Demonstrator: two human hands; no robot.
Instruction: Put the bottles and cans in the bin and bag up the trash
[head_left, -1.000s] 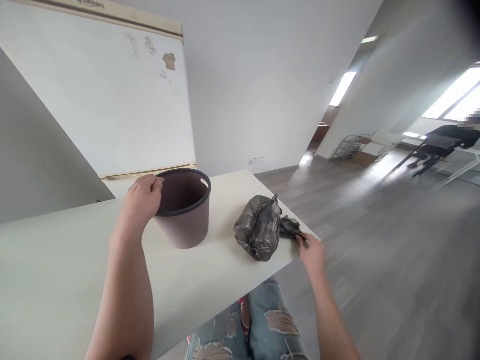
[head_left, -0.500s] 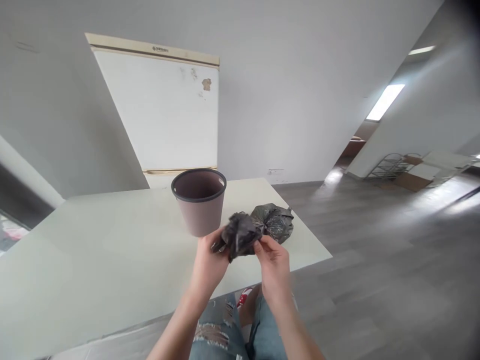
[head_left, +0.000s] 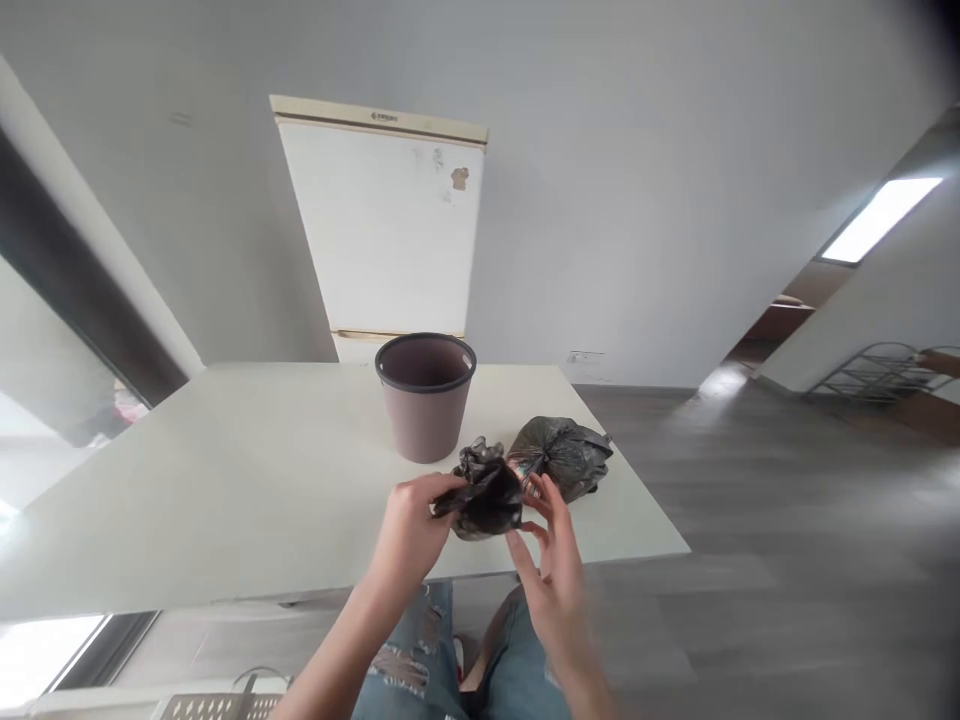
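Observation:
Both my hands are raised over the near edge of a white table. My left hand pinches a crumpled black plastic bag by its left side. My right hand is just right of that bag, fingers spread and lightly touching it. Behind the bag, a full knotted dark bag lies on the table. A brown plastic bin with a dark rim stands upright farther back, with nothing visible inside.
A worn white fridge stands against the wall behind the table. Grey wood floor spreads to the right, with a wire rack far off. My knees in ripped jeans show below the table edge.
My left hand left the bin's rim and my right hand lifted the small bag from the table's right edge; both now hold it in front of me. The view swung left and levelled.

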